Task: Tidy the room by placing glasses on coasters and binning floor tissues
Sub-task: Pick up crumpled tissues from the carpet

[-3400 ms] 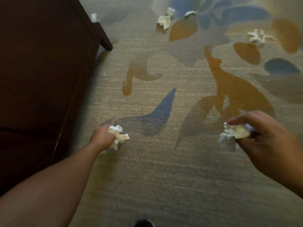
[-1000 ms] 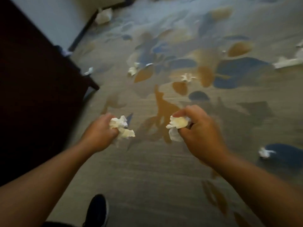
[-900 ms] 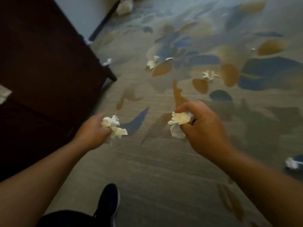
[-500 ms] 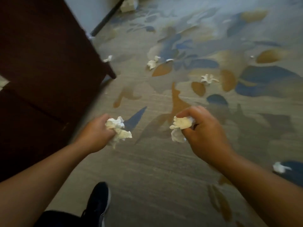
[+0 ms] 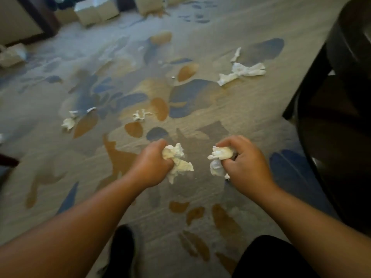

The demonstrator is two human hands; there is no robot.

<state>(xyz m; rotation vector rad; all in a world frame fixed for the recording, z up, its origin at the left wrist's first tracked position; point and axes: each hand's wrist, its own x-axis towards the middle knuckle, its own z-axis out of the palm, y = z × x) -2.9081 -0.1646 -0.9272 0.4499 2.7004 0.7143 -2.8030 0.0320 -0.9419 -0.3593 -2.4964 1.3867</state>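
My left hand point(image 5: 151, 163) is closed around a crumpled white tissue wad point(image 5: 178, 160) held above the carpet. A second crumpled tissue wad point(image 5: 218, 157) is gripped in my right hand point(image 5: 247, 161), level with the left. More loose tissues lie on the patterned carpet ahead: a small one point(image 5: 140, 115) in the middle, another point(image 5: 69, 122) to the left, and a long twisted one point(image 5: 241, 72) at the far right. No glasses, coasters or bin are in view.
A dark chair or table point(image 5: 339, 125) stands at the right edge. Cardboard boxes point(image 5: 96, 12) sit at the far wall, and a pale box point(image 5: 12, 56) lies far left. My dark shoe point(image 5: 122, 249) is on the carpet below.
The view has swung to the right: the dark cabinet on the left has left the frame and dark furniture has come in on the right. Both hands still hold their tissues, now closer together.
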